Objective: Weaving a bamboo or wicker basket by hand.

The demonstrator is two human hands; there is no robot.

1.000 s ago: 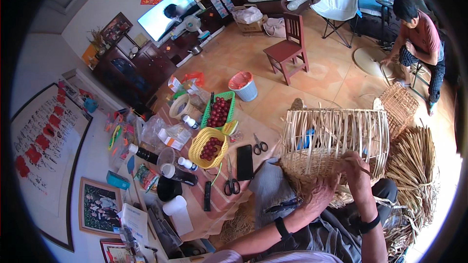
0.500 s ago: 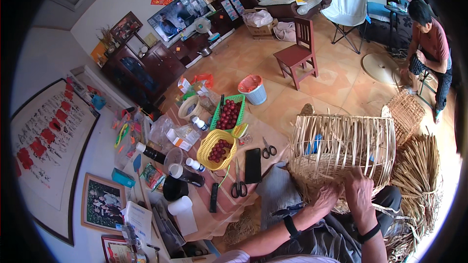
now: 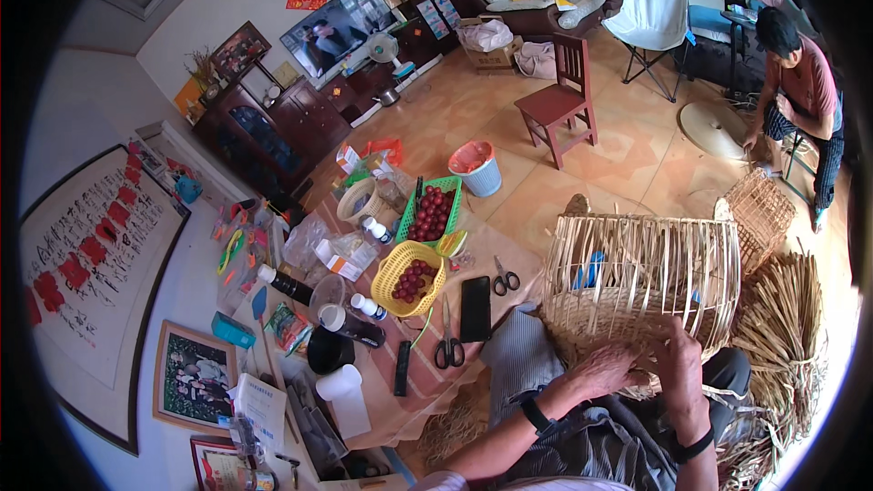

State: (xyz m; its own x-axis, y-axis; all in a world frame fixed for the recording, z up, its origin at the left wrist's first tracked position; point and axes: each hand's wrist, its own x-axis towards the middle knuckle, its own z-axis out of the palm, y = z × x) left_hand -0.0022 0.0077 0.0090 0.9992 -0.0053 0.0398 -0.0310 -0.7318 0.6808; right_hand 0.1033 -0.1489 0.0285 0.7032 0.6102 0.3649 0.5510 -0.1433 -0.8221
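A half-woven wicker basket [image 3: 637, 250] of pale flat strips lies on its side across my lap, its long strips standing apart along the top. My left hand [image 3: 605, 369] grips the near edge of its weave, with the fingers curled against it. Close beside it, my right hand [image 3: 678, 365] is raised at the same edge, its fingers bent together in a pinch. What lies between those fingertips is hidden. A loose pale strip [image 3: 726, 393] trails out by my right wrist. Blue bits show through the basket's gaps.
At right stands a bundle of dry strips [image 3: 784, 318], with a woven piece [image 3: 757, 214] beyond it. Left is a table with scissors [image 3: 448, 350], a phone [image 3: 475, 309] and fruit baskets [image 3: 406, 280]. A bin [image 3: 476, 173], a chair [image 3: 556, 109] and a seated person [image 3: 805, 100] are farther off.
My right hand has lifted slightly and its fingers have turned up from the basket's edge. My left hand stays on the weave. The seated person's arm has reached lower.
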